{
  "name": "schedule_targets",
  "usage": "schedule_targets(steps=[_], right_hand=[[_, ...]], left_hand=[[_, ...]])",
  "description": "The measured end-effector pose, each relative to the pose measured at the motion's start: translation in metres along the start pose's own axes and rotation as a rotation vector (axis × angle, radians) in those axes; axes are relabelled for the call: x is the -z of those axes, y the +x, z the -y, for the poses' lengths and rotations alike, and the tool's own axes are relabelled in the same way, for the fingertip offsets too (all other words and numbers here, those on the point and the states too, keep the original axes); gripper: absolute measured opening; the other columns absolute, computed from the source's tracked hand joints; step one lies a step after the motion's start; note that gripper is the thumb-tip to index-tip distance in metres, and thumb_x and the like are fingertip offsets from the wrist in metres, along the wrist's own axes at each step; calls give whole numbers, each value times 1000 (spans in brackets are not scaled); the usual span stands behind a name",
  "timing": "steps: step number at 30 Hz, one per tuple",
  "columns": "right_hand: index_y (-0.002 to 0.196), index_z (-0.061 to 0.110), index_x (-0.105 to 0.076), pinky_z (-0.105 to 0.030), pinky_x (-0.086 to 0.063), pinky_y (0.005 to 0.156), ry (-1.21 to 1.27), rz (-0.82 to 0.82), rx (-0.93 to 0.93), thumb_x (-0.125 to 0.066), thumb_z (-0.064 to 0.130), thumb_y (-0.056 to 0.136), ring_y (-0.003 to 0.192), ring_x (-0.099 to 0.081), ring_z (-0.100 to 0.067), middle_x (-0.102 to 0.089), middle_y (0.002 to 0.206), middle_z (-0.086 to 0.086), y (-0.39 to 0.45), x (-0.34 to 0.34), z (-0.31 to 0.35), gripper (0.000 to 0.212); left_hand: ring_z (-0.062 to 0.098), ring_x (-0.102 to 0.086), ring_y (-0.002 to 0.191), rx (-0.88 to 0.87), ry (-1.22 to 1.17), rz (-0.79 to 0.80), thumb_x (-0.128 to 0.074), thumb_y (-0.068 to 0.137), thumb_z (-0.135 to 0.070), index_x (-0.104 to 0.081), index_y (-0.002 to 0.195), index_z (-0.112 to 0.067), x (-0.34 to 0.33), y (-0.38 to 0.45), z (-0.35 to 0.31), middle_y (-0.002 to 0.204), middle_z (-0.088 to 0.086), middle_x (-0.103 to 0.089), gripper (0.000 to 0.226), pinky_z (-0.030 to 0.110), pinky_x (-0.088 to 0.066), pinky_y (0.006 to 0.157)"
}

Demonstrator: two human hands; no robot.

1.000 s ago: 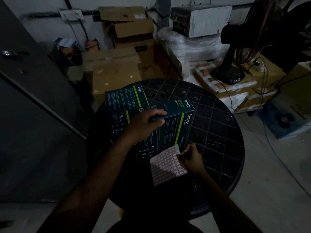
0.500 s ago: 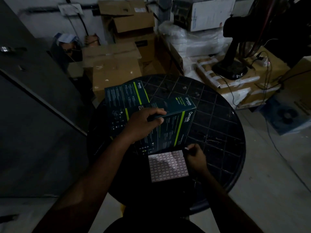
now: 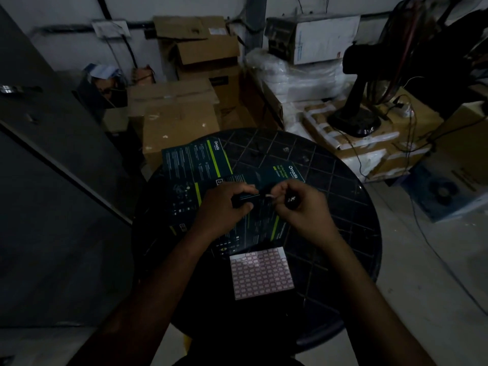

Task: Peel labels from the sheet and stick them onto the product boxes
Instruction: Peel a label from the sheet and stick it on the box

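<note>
**Carrying one small label to the near box, with most of the sheet waiting**

Holding a tiny pale label [image 3: 268,196] between its fingertips, the right hand [image 3: 299,204] is hovering over the near box [image 3: 260,220], the fingers pinched together on the label. Across from it, the left hand [image 3: 224,207] is gripping the top edge of that same box, fingers curled over it and thumb underneath, steadying it on the round table [image 3: 343,233]. The two hands are nearly meeting over the box.

Judging by this, the label is peeled but not yet pressed down. Whether the near box is already wearing any labels is too dark to tell. A second box [image 3: 195,161] is lying flat behind and to the left, partly under the near one, and no sticker is showing clearly on it either.

The label sheet [image 3: 261,274] is lying flat on the table just in front of the near box, between the forearms. A few cells along its top left look bare, while the rest seem to be carrying labels. So the work is looking early: peeling and sticking are probably ahead for most of the sheet.
</note>
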State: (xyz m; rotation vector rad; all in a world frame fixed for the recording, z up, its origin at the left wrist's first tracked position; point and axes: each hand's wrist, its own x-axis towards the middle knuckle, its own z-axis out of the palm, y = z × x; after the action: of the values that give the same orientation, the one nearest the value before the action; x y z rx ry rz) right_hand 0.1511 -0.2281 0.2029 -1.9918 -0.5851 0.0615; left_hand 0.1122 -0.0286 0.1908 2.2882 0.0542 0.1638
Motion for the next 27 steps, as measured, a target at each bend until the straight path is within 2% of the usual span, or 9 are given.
schedule_targets(steps=[3, 5, 8, 11, 13, 16, 19, 22, 27], right_hand=[[94, 18, -68, -1, -39, 72, -234, 40, 112, -71, 4, 82, 77, -61, 4, -68, 88, 11, 21, 2, 2, 18], [92, 18, -68, -3, -40, 73, -307, 103, 164, -72, 7, 82, 80, -63, -1, -70, 89, 7, 32, 1, 3, 16], [90, 17, -70, -16, -45, 76, -426, 201, 214, -75, 8, 79, 86, -65, -11, -71, 93, 3, 42, -1, 1, 15], [87, 16, -72, -24, -51, 76, -483, 233, 260, -74, 5, 79, 81, -67, -13, -73, 88, 2, 50, 0, -1, 14], [83, 17, -72, -32, -56, 73, -506, 258, 306, -72, 5, 79, 75, -68, -15, -74, 81, 2, 55, 1, -1, 13], [80, 19, -71, -37, -56, 64, -567, 298, 378, -69, 8, 80, 68, -68, -18, -72, 74, 1, 61, 0, 0, 11], [89, 24, -63, -41, -55, 61, -626, 324, 365, -70, 11, 81, 68, -65, -23, -69, 76, -1, 65, -4, 4, 17], [109, 27, -43, -43, -54, 57, -717, 302, 354, -68, 17, 83, 68, -62, -31, -65, 83, -7, 66, -8, 9, 38], [128, 17, -34, -32, -37, 53, -837, 312, 392, -67, 21, 88, 70, -64, -35, -66, 84, -15, 66, -13, 16, 52]], left_hand=[[-6, -61, 94, -3, 5, -145, -78, 81, -19, -78, 95, -25, -8, -2, -4, 105, -11, -73, 15, -6, -35, 78], [-4, -63, 90, -15, 8, -197, -80, 79, -19, -79, 90, -23, -10, -3, -4, 99, -9, -75, 12, -2, -40, 78], [6, -64, 97, -38, 33, -209, -83, 75, -19, -78, 93, -20, -10, -4, 2, 102, -4, -74, 19, 10, -44, 85], [11, -63, 103, -60, 71, -197, -82, 76, -19, -78, 96, -18, -10, -5, 3, 105, -1, -73, 21, 25, -48, 91], [12, -63, 103, -82, 97, -202, -80, 78, -20, -78, 97, -17, -11, -4, 2, 105, -1, -73, 18, 28, -49, 92], [12, -64, 100, -98, 86, -226, -79, 79, -18, -79, 94, -16, -12, -2, 3, 101, -2, -74, 15, 31, -51, 91], [13, -65, 99, -97, 79, -232, -80, 78, -17, -79, 93, -16, -11, 0, 2, 100, -1, -74, 15, 32, -52, 90], [11, -66, 98, -109, 69, -233, -79, 79, -15, -78, 93, -15, -9, 0, 1, 101, 0, -75, 14, 27, -50, 90], [11, -66, 99, -107, 82, -242, -79, 79, -16, -78, 92, -15, -10, 0, 2, 100, 0, -75, 12, 24, -47, 89]])
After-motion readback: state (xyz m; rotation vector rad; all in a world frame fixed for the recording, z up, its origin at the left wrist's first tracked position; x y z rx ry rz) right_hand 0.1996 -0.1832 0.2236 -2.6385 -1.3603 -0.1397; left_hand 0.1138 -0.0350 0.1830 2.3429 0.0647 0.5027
